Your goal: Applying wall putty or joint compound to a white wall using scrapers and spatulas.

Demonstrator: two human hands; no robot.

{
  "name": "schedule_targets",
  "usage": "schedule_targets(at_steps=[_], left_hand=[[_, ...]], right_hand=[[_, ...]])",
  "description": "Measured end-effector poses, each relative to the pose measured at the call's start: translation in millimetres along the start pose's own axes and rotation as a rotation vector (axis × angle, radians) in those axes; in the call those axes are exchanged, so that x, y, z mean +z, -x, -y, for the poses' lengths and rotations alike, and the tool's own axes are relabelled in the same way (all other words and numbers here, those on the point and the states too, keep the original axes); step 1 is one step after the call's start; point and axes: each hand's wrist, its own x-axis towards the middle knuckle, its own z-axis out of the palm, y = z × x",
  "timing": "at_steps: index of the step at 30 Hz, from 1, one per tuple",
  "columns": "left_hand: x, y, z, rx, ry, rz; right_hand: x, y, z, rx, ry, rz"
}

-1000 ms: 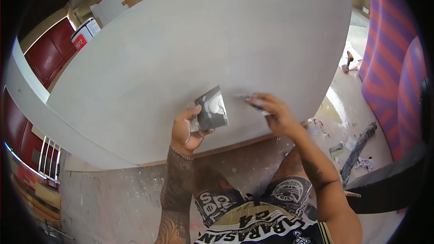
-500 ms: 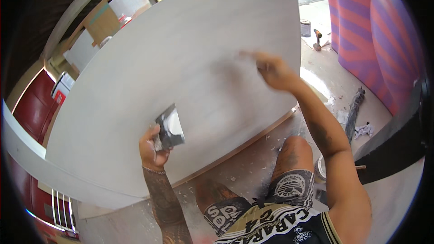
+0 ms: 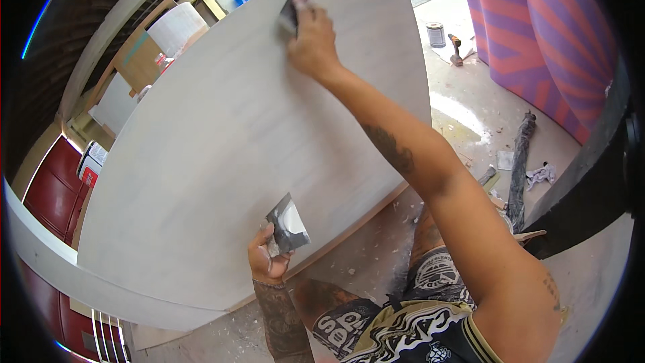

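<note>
A large, light grey curved panel [image 3: 201, 161] fills the middle of the head view, faintly smeared with darker streaks. Near its upper edge, my right hand [image 3: 314, 44] grips a dark flat spreader [image 3: 291, 12] laid against the surface. Lower down, my left hand [image 3: 269, 259] is closed around the base of a putty knife [image 3: 289, 227]. Its wide dark blade bears a patch of white putty and is held in front of the panel.
A can [image 3: 435, 35] and an orange-black cordless drill [image 3: 456, 50] stand on the floor right of the panel. A purple-and-pink striped form [image 3: 507, 27] rises behind them. A dark wrapped pole [image 3: 520, 168] and crumpled cloth [image 3: 541, 175] lie nearby.
My right hand has swept up and left across the panel to near its upper edge. My left hand with the putty knife appears lower and farther right in view, which has also shifted.
</note>
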Motion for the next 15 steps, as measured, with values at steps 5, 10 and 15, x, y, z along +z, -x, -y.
schedule_targets(at_steps=[5,10,15], left_hand=[[9.2,-0.3,-0.2,0.033,-0.009,-0.085],[4.1,-5.3,1.4,0.000,0.018,-0.063],[-9.0,-9.4,1.9,0.023,0.068,-0.074]], right_hand=[[-42.6,-24.9,-27.5,0.035,-0.231,0.210],[-38.9,-77.4,-78.4,0.148,-0.338,0.078],[-11.0,-38.8,-22.2,0.001,-0.277,0.090]])
